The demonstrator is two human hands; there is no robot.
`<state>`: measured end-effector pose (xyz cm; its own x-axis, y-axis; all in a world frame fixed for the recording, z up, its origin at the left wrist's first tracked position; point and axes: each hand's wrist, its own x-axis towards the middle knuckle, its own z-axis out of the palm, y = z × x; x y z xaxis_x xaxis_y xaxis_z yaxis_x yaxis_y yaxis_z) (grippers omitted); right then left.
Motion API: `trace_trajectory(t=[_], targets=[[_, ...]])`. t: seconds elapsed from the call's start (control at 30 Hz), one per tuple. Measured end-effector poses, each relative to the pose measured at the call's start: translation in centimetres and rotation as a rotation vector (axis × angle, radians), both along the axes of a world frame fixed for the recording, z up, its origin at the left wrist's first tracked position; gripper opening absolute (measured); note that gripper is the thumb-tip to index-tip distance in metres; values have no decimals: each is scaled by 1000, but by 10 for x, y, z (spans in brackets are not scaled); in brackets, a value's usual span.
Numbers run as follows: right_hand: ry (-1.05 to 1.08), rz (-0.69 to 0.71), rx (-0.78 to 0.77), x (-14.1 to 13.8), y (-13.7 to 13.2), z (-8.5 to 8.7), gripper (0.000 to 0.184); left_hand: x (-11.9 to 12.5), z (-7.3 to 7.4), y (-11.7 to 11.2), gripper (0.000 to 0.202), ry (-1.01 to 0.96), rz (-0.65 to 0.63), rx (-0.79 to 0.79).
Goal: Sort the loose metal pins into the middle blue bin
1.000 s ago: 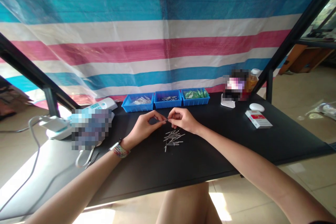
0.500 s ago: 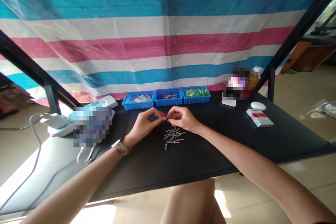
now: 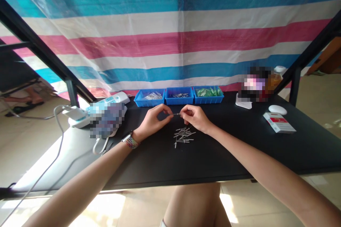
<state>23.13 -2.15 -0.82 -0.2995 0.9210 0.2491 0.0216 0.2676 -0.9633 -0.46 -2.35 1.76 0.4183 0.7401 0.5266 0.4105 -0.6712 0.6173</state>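
A thin metal pin (image 3: pixel 176 114), with a small thicker collar toward its right end, spans the gap between my two hands above the table. My left hand (image 3: pixel 156 118) pinches its left end between thumb and forefinger. At the other end, the fingertips of my right hand (image 3: pixel 196 117) are closed on it, the lower fingers curled. Just below the hands, a loose pile of similar metal pins (image 3: pixel 183 135) lies on the black tabletop (image 3: pixel 160 163). Some have a thicker section at one end.
Behind my hands stand three blue bins: one with clear bags (image 3: pixel 136 101), one with metal pins (image 3: pixel 179 101), one with green packets (image 3: pixel 209 100). A power strip (image 3: pixel 121 97) with cables is at left. A white-red box (image 3: pixel 279 123) and white oval case (image 3: pixel 277 109) lie right.
My hands have drawn slightly apart, so the thin metal pin now shows between them. The camera view has shifted a little; the pile looks unchanged.
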Motion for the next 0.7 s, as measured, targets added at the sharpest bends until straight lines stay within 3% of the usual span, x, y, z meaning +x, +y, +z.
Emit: trace_trajectory(t=[0.27,0.4,0.7], targets=[[3,-3,-11,-1,-3,2,37,1,4,-4,21,59,-18,34],[117,6,-46,-2,-6,9,37,1,3,-3,27,66,-20,25],[126,-2,-43,1,-6,9,27,1,0,1,32,84,-59,9]])
